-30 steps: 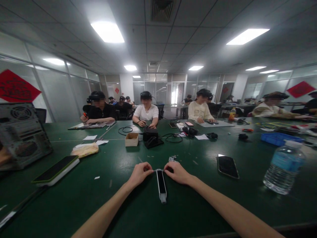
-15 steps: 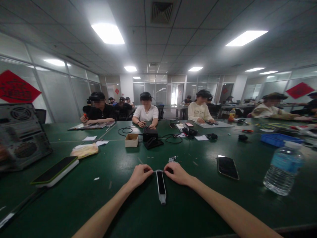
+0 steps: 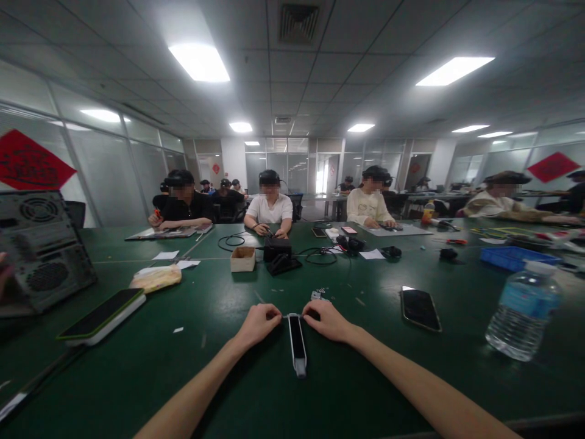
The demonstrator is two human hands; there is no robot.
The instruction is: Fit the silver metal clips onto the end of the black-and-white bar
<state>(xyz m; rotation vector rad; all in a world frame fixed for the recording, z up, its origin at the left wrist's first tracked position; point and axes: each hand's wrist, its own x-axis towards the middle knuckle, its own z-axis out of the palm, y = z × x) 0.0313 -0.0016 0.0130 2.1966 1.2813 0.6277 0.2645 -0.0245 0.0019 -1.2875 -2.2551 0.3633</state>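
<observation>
A narrow black device with a white end (image 3: pixel 297 342) lies lengthwise on the green table (image 3: pixel 228 378), straight ahead of me. My left hand (image 3: pixel 257 323) and my right hand (image 3: pixel 328 319) meet at its far end, fingers pinched together on either side of that end. What the fingertips hold there is too small to tell. Small metal parts (image 3: pixel 319 294) lie just beyond my right hand.
A black phone (image 3: pixel 420 308) lies to the right, a water bottle (image 3: pixel 523 308) farther right. A phone in a green case (image 3: pixel 101 316) and a computer case (image 3: pixel 39 247) stand left. A cardboard box (image 3: pixel 243 258), black device (image 3: pixel 280 254) and cables sit mid-table. Several people work opposite.
</observation>
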